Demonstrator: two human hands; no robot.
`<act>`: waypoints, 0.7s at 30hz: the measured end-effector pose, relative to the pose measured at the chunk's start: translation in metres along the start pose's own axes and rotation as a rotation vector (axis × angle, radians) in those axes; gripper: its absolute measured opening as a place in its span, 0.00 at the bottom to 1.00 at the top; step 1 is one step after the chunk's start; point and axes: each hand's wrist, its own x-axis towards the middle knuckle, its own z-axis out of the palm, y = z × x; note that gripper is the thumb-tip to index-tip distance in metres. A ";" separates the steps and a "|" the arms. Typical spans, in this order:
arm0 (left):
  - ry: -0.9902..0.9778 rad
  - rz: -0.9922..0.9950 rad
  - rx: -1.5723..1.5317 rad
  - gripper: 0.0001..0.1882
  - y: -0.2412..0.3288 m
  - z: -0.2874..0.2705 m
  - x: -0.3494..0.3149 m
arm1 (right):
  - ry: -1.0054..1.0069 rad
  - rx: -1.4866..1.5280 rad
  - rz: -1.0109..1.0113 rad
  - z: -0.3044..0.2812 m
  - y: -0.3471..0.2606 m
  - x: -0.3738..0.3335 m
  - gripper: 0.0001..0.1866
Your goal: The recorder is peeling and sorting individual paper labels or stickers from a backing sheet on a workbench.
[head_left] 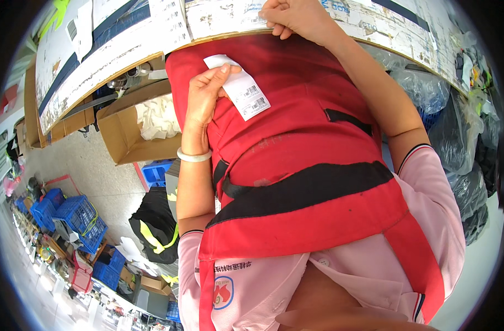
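Note:
My left hand point(206, 91) is closed on a white strip of printed labels point(245, 95), with the thumb across its upper part. The strip slants over the red apron point(290, 71) on my lap, its barcodes toward the lower end. Beyond it, my right hand point(296, 19) is at the near edge of the worn white table point(224, 19), fingers curled and pressed together. Whatever may be between those fingertips is too small to make out. A pale bangle point(194, 155) circles my left wrist.
Below the table on the left is an open cardboard box point(117, 135) holding crumpled white paper point(158, 117). Blue plastic crates point(81, 220) and a black bag point(155, 223) stand on the floor farther left. Bulging clear plastic bags point(456, 132) crowd the right side.

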 end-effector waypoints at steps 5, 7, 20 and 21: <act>0.002 -0.002 -0.014 0.16 -0.003 0.000 0.002 | -0.027 0.157 -0.086 -0.009 0.007 -0.010 0.10; -0.007 0.008 -0.025 0.16 -0.003 -0.001 0.001 | -0.012 0.183 -0.098 -0.015 0.006 -0.017 0.11; 0.029 0.001 -0.080 0.14 0.000 0.001 0.000 | 0.198 0.298 -0.048 -0.092 0.040 -0.033 0.09; 0.032 0.002 -0.080 0.14 -0.001 -0.001 -0.002 | 0.281 0.202 -0.050 -0.099 0.035 -0.031 0.10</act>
